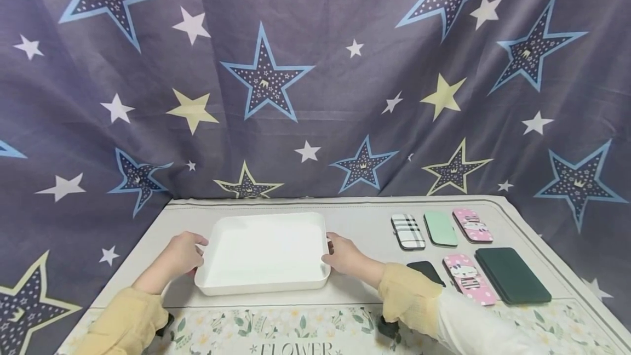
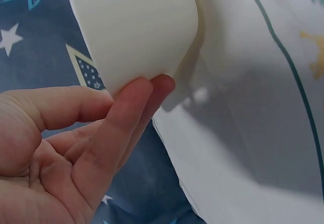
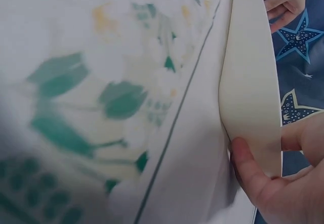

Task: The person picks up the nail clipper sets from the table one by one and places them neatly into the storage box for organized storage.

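Note:
A shallow white rectangular tray [image 1: 263, 288] with rounded corners lies between my two hands, with nothing in it. At its left end my left hand [image 1: 183, 255] holds the side. The left wrist view shows that hand's fingertips [image 2: 132, 95] against the tray's outer wall [image 2: 136, 36] near a corner. My right hand [image 1: 346, 255] grips the opposite end. From the right wrist, one finger [image 3: 243, 155] presses the outside of the long wall [image 3: 250, 77] while others reach the rim.
Right of the tray lie several small flat cases: a plaid one [image 1: 408, 232], a mint green one [image 1: 441, 229], pink patterned ones [image 1: 472, 225] and a black one [image 1: 426, 272] partly behind my sleeve. A larger dark green case [image 1: 512, 275] is at the far right. A starry curtain [image 1: 315, 97] hangs behind the table.

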Tool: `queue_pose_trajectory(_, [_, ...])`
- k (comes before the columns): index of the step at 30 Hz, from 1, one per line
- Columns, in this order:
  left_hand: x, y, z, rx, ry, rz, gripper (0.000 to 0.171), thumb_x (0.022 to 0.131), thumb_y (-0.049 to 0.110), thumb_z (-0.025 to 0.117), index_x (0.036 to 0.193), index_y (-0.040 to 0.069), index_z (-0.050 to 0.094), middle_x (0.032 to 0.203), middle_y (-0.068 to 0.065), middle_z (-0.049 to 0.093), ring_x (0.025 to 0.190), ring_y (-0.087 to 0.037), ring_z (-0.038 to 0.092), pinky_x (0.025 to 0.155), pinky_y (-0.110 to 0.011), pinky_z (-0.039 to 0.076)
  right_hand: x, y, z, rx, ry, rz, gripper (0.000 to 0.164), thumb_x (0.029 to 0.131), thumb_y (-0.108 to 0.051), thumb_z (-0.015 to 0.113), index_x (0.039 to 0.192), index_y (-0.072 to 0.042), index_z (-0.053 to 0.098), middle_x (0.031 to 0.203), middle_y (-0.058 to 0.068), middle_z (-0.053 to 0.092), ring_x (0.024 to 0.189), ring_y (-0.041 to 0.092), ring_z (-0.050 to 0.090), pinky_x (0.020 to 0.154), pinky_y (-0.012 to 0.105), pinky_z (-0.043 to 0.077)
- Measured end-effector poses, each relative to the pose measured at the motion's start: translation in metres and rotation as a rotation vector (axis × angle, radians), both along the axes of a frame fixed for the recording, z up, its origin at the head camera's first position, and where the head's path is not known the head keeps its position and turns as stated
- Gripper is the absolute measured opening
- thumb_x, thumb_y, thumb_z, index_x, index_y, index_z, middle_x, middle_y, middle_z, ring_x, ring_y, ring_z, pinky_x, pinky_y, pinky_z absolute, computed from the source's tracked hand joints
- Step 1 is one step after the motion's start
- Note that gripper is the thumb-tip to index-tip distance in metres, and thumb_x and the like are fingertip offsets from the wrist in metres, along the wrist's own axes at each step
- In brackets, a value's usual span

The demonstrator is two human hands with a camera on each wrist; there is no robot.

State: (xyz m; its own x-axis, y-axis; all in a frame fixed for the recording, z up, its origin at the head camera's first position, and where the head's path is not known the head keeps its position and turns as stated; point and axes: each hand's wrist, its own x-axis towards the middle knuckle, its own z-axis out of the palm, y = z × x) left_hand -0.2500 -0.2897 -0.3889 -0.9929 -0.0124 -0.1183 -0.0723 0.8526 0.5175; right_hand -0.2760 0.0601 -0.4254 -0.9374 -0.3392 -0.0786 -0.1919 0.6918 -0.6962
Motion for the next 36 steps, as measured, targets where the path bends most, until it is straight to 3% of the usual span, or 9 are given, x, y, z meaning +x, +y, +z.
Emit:
queue_pose_trajectory(8, [0.006, 0.018, -0.001, 0.042, -0.004, -0.027, 0.051, 0.071, -0.013, 0.055, 0.121, -0.020, 0.047, 0.085, -0.021, 0.065, 0.055, -0.019, 0.065, 0.052, -0.031, 0.057, 0.009, 0.020, -0.001, -0.054, -0.049, -0.006, 0.060, 0.086, -0.006, 0.061, 0.138, 0.007, 0.035, 0.118, 0.024, 0.057, 0.095, 0.027, 0.064, 0.065, 0.024, 0.057])
queue_pose_trajectory(14, [0.009, 0.030, 0.000, 0.010, -0.005, -0.052, 0.051, 0.072, -0.013, 0.057, 0.122, -0.019, 0.047, 0.085, -0.021, 0.066, 0.051, -0.017, 0.063, 0.051, -0.030, 0.055, 0.013, 0.032, 0.000, -0.033, -0.033, -0.003, 0.061, 0.087, -0.009, 0.061, 0.139, 0.007, 0.034, 0.120, 0.024, 0.057, 0.101, 0.030, 0.063, 0.071, 0.027, 0.058])
queue_pose_trajectory(23, [0.016, 0.044, -0.002, -0.006, 0.011, -0.089, 0.052, 0.072, -0.012, 0.057, 0.123, -0.020, 0.045, 0.081, -0.018, 0.067, 0.048, -0.016, 0.062, 0.053, -0.031, 0.055, 0.021, 0.046, 0.001, -0.016, -0.018, -0.025, 0.060, 0.087, -0.013, 0.062, 0.138, 0.004, 0.037, 0.122, 0.022, 0.057, 0.110, 0.035, 0.058, 0.089, 0.044, 0.053])
queue_pose_trajectory(36, [0.026, 0.064, -0.005, 0.028, 0.029, -0.105, 0.051, 0.073, -0.013, 0.058, 0.123, -0.016, 0.049, 0.075, -0.012, 0.066, 0.055, -0.016, 0.062, 0.050, -0.029, 0.054, 0.034, 0.064, 0.004, -0.002, -0.023, -0.048, 0.061, 0.085, -0.010, 0.063, 0.138, 0.005, 0.037, 0.119, 0.023, 0.058, 0.107, 0.035, 0.060, 0.086, 0.043, 0.054])
